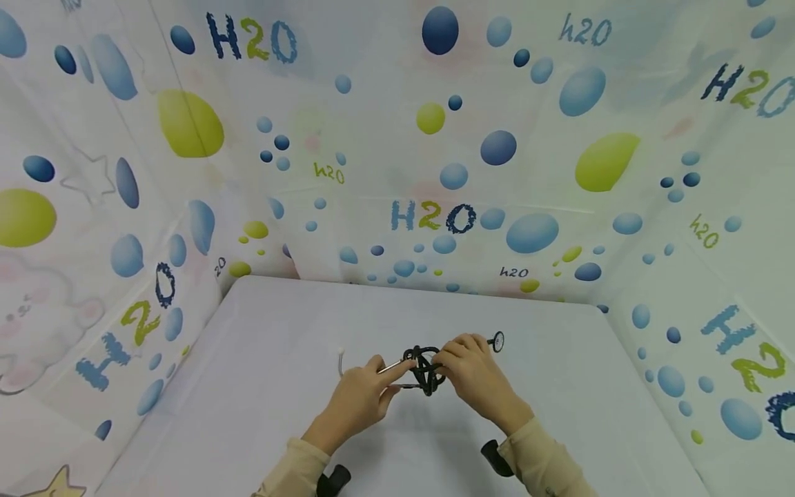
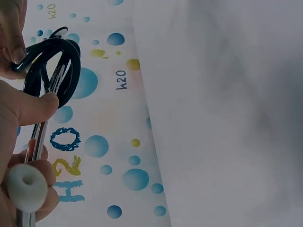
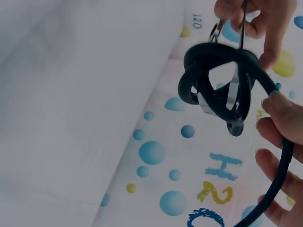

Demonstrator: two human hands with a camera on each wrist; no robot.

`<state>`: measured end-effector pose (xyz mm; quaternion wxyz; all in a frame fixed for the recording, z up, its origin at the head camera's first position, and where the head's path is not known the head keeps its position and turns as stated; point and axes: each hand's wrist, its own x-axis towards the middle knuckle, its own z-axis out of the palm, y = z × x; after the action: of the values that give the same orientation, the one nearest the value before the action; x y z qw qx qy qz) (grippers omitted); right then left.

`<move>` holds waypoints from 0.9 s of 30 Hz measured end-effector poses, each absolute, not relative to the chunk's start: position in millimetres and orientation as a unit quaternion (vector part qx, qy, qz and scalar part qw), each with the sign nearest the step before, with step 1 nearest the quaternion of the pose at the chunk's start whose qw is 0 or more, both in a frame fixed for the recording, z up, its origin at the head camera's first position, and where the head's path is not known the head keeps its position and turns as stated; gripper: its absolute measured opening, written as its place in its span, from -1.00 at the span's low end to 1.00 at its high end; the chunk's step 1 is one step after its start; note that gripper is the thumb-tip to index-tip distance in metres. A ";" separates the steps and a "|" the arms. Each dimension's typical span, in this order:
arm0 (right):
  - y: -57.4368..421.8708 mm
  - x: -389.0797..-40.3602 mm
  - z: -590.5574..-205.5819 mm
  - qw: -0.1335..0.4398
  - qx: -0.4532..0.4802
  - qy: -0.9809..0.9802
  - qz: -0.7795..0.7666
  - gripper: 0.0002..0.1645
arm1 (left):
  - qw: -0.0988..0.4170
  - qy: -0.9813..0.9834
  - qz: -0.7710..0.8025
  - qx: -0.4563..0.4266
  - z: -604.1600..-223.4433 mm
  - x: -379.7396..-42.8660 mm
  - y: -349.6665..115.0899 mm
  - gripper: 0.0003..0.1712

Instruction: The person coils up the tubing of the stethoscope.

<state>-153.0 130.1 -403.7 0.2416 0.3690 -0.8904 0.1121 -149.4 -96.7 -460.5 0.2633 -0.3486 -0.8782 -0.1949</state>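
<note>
A stethoscope (image 1: pixel 427 378) with dark tubing is held above the white table between both hands. Its tubing is wound in several loops around the metal ear tubes (image 2: pixel 40 135). My left hand (image 1: pixel 360 397) grips those metal tubes, thumb lying along them; a white ear tip (image 2: pixel 27 189) shows close to the left wrist camera. At the other side, my right hand (image 1: pixel 478 379) pinches the free length of tubing (image 3: pixel 280 172) between thumb and fingers, just beside the loops. Past the right fingers the round chest piece (image 1: pixel 499 342) sticks out.
Under the hands spreads a white tabletop (image 1: pixel 248 345). Behind and at both sides stands a white backdrop (image 1: pixel 373 138) printed with bubbles and H2O lettering. Dark wrist-worn pieces (image 1: pixel 497 457) sit below the cream sleeves (image 1: pixel 546 455).
</note>
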 end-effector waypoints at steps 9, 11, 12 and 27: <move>147.0 -184.1 -413.1 0.087 0.394 -0.833 0.380 -0.70 | 0.249 -0.845 -0.242 -0.406 -455.6 -143.4 -94.0 -0.42; 151.0 -189.8 -415.9 0.032 0.387 -0.811 0.438 -0.74 | 0.252 -0.839 -0.250 -0.412 -455.3 -143.4 -93.6 -0.41; 152.8 -192.3 -417.1 0.007 0.385 -0.800 0.460 -0.78 | 0.254 -0.837 -0.252 -0.415 -455.2 -143.4 -93.3 -0.40; 154.0 -206.2 -423.2 -0.139 0.348 -0.760 0.531 -0.85 | 0.260 -0.825 -0.250 -0.435 -459.9 -142.2 -88.7 -0.38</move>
<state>-206.2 154.0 -423.2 -0.1395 0.3484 -0.7600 0.5307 -142.2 -88.7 -459.9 0.2598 -0.4352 -0.8251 -0.2497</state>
